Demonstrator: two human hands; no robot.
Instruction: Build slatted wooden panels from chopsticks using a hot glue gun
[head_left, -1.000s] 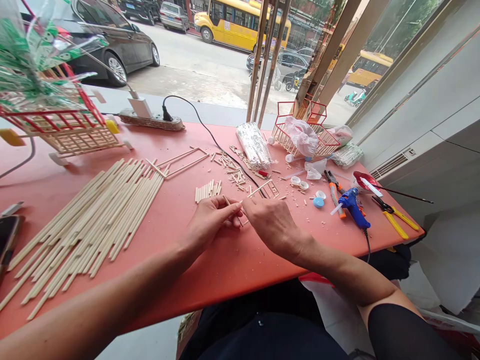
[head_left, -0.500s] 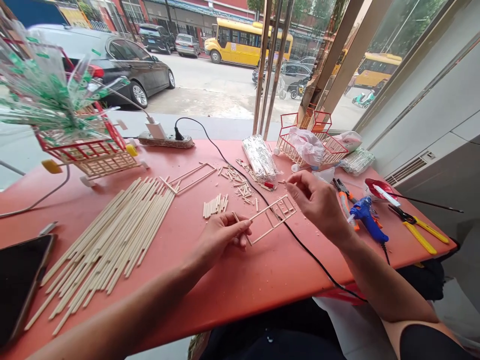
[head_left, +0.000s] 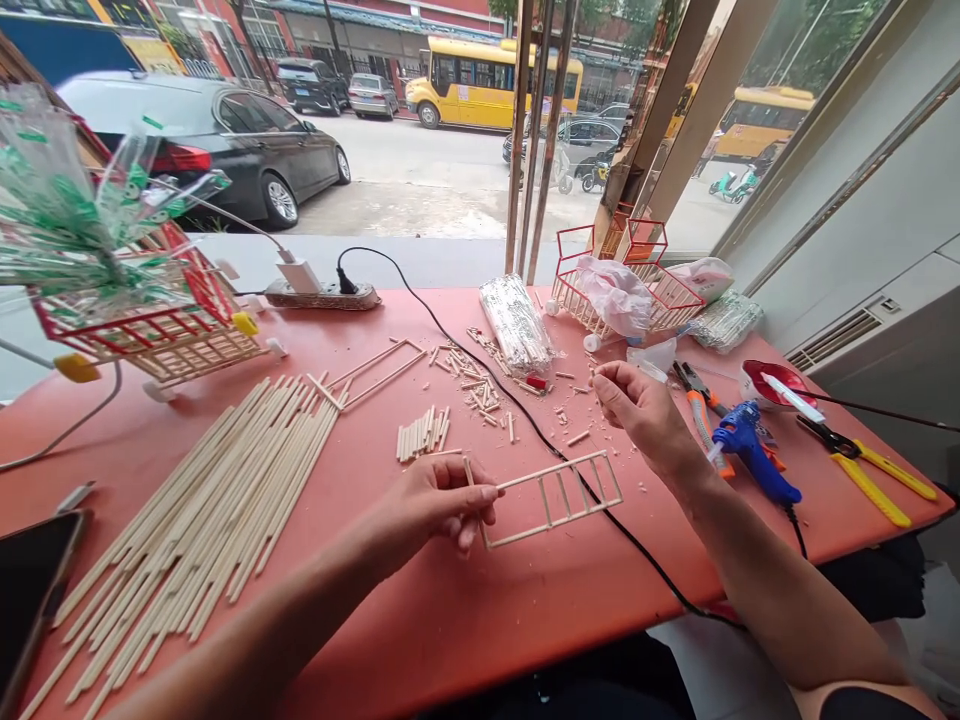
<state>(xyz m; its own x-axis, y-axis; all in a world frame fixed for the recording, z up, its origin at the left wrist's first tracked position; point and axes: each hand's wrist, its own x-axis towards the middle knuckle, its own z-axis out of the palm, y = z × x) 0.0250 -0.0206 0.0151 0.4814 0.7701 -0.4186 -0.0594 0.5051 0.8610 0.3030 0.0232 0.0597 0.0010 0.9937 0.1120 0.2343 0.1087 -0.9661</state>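
My left hand (head_left: 442, 500) pinches one end of a small ladder-like frame of thin wooden sticks (head_left: 581, 516), which has several short rungs towards its right end. My right hand (head_left: 634, 400) is raised beyond the frame's right end, apart from it. Its thumb and fingers are pressed together, and I cannot make out what, if anything, is between them. Short cut sticks (head_left: 424, 433) lie in a small bundle just past my left hand. More stick offcuts (head_left: 480, 385) are scattered behind it. A second stick frame (head_left: 382, 372) rests flat near the long sticks (head_left: 202, 510).
A black cable (head_left: 525, 410) crosses the red table (head_left: 360, 640) under the frame. At right lie a blue glue gun (head_left: 757, 455), pliers (head_left: 697, 395) and yellow-handled cutters (head_left: 870, 480). Stick-built carts (head_left: 150, 345) and a wrapped pack (head_left: 517, 320) stand further back. A phone (head_left: 37, 590) is at left.
The frame in my left hand has come lower and turned flatter, its far end swinging right. My right hand has moved slightly right and away from the frame. The camera view has shifted a little.
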